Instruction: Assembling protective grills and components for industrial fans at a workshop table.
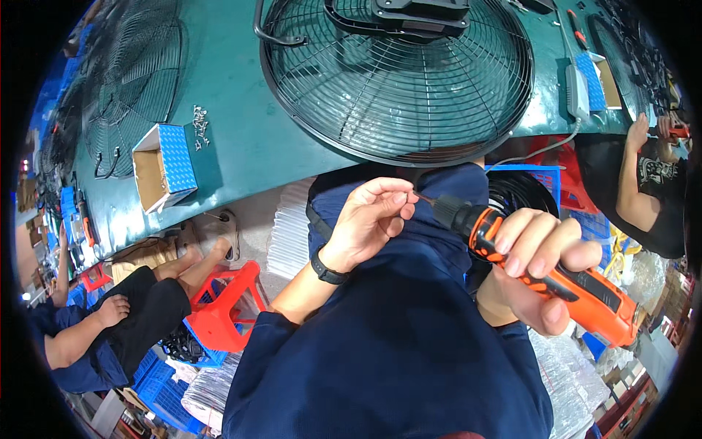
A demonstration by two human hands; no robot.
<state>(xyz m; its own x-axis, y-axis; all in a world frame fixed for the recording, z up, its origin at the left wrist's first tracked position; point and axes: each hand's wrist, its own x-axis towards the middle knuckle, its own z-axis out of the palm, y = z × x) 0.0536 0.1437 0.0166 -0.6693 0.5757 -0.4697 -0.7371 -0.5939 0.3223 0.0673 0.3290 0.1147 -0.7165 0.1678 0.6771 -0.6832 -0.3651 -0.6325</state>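
Observation:
My right hand (537, 252) is wrapped round an orange and black cordless screwdriver (598, 301), held level over my lap and pointing left. A thin bit (424, 197) sticks out of its black chuck. At the bit's tip, the thumb and fingertips of my left hand (371, 219) are pinched together. Whether a screw is between them is too small to tell. Beyond both hands, a round black wire fan guard (292, 110) lies on the green table, reaching its near edge. A black bracket (420, 16) sits on top of the guard.
An open blue-and-white cardboard box (174, 164) stands near the table's left edge, beside scattered screws (200, 126). A grey power adapter (577, 91) with its cable lies right of the guard. A red stool (228, 307) is at left. Other people sit on both sides.

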